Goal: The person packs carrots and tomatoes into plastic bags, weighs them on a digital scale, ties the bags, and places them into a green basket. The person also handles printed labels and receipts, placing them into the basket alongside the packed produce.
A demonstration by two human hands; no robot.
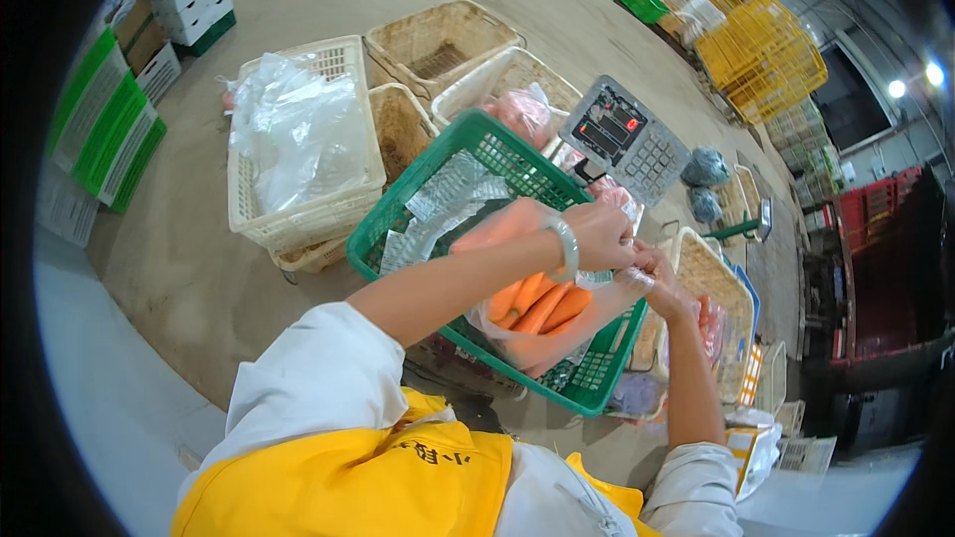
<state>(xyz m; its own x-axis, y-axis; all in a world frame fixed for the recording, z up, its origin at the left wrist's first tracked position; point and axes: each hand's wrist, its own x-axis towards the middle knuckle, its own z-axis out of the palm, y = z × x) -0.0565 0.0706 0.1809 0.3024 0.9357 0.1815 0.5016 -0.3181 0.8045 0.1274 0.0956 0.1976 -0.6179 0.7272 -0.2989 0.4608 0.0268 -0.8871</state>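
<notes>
A clear plastic bag (537, 343) of orange carrots (542, 306) sits inside a green plastic crate (477, 130). My left hand (595, 237), with a pale bangle (568, 250) at the wrist, grips the gathered top of the bag. Close against it, my right hand (662, 282) pinches the same bunched plastic. My fingertips partly hide the bag's neck, so I cannot tell whether it is knotted. Printed paper strips (440, 201) lie in the crate beside the bag. Just beyond my hands, a weighing scale's display and keypad (625, 140) shows lit red digits.
On the left, a cream crate (306, 205) holds clear plastic bags (298, 127). Stained empty crates (440, 33) stand behind the green one. Bagged produce (522, 115) fills another crate. More crates (716, 268) line the right. Yellow cage crates (761, 45) are stacked farther off.
</notes>
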